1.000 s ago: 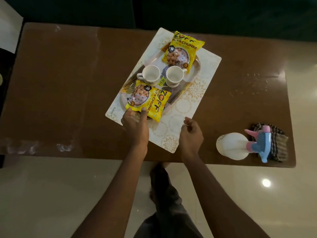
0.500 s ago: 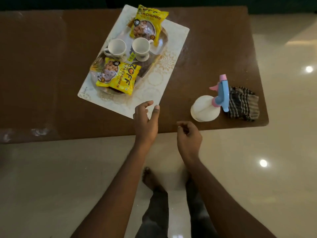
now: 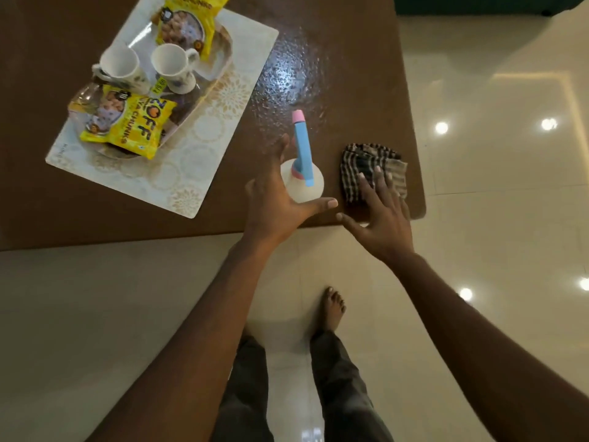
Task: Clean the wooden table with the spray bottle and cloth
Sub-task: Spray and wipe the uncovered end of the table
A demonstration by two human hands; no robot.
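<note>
The white spray bottle (image 3: 302, 183) with a blue and pink head stands near the front right corner of the brown wooden table (image 3: 357, 74). My left hand (image 3: 274, 199) is spread open around the bottle's left side, thumb under its near side, not closed on it. A checked cloth (image 3: 373, 164) lies crumpled just right of the bottle. My right hand (image 3: 379, 215) is open, its fingertips resting on the cloth's near edge. A wet, droplet-covered patch (image 3: 287, 74) shines on the table behind the bottle.
A patterned placemat (image 3: 204, 154) at the left carries a tray with two white cups (image 3: 172, 68) and two yellow snack packets (image 3: 127, 122). The table's right edge and front edge are close to the bottle and cloth. Glossy tiled floor and my feet lie below.
Both hands have moved right from the placemat's corner to the bottle and cloth. They opened out; the left now cups the bottle and the right touches the cloth. The view shifted right.
</note>
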